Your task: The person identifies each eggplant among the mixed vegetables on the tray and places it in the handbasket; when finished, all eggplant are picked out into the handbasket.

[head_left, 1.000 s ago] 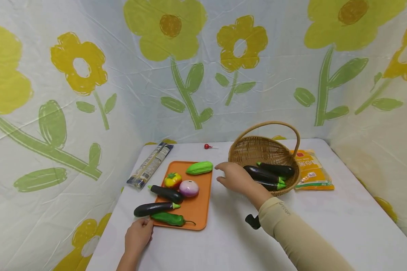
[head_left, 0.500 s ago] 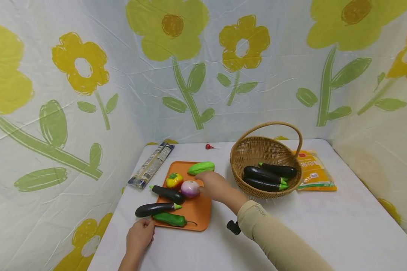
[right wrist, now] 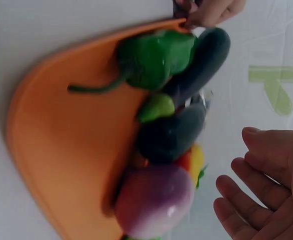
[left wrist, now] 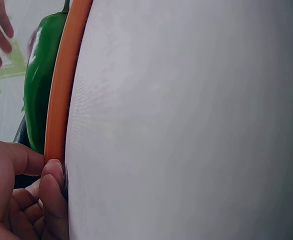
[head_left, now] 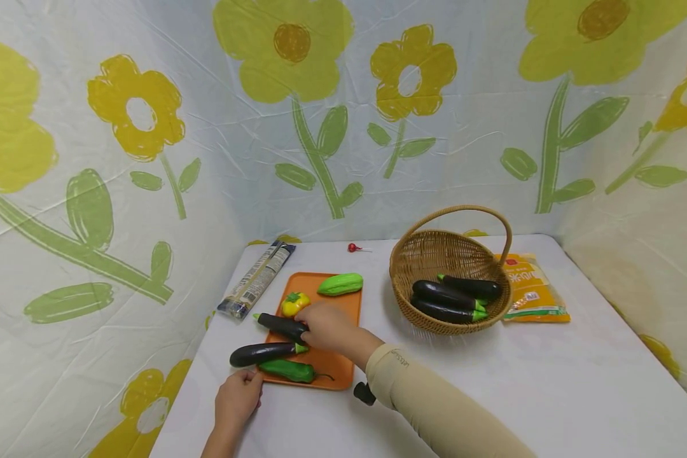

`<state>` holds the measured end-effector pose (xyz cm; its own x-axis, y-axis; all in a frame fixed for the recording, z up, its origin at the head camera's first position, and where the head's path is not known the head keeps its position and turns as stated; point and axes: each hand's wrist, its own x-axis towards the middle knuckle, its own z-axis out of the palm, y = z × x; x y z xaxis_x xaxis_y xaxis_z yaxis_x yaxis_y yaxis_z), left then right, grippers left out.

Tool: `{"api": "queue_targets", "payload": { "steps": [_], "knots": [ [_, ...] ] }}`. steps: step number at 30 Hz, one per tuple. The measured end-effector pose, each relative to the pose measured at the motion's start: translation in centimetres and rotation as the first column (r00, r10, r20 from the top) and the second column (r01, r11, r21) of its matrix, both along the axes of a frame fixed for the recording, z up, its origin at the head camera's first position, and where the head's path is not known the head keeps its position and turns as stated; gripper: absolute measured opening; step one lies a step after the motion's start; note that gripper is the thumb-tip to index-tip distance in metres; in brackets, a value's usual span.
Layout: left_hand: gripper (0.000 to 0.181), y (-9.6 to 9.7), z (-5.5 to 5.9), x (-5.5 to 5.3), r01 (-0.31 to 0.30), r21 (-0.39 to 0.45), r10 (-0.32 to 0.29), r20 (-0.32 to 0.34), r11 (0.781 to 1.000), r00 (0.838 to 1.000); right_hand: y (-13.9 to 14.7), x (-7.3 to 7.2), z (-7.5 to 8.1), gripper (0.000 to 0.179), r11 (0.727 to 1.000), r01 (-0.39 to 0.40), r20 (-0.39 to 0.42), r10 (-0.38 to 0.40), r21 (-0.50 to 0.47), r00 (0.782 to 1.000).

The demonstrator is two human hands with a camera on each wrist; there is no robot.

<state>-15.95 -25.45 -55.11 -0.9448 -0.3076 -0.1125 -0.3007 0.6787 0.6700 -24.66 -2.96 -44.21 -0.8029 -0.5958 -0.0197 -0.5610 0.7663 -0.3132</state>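
My left hand pinches the near-left corner of the orange tray between thumb and fingers. Right at that corner lies a long green pepper, with an eggplant behind it. A second eggplant crosses the tray's left edge. Over the tray, my right hand reaches toward this second eggplant with fingers spread and holding nothing. It hides the purple onion in the head view; the right wrist view shows the onion. A yellow-and-red bell pepper and a ridged green vegetable lie farther back.
Right of the tray stands a wicker basket holding several eggplants. An orange bag lies beside it. A red lollipop is at the back, and a long printed packet lies at the left.
My right hand has moved left and nearer, from beside the basket, past the onion, to over the tray by the second eggplant. The left hand stays at the tray corner.
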Motion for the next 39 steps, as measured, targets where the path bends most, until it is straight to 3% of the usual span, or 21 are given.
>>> {"api": "queue_targets", "payload": {
  "steps": [7,14,19,39],
  "knots": [
    [0.021,0.0,0.1,0.0,0.013,0.014,-0.013,0.000,1.000,1.000,-3.3,0.6,-1.4,0.035,0.999,-0.014,0.085,0.018,-0.051,0.996],
    [0.022,-0.1,0.2,0.0,0.016,0.014,-0.016,-0.012,1.000,1.000,-6.3,1.0,-2.8,0.023,0.999,-0.046,0.009,0.046,0.009,0.999],
    [0.023,0.0,0.3,0.1,0.018,0.010,-0.017,-0.025,1.000,1.000,-7.9,0.8,-4.0,0.010,0.997,-0.074,-0.003,0.074,0.008,0.997],
    [0.021,-0.1,-0.2,-0.1,0.025,0.000,-0.025,-0.033,1.000,0.999,-9.1,0.2,-5.5,0.017,0.999,-0.039,0.001,0.039,0.035,0.999]
  ]
}}
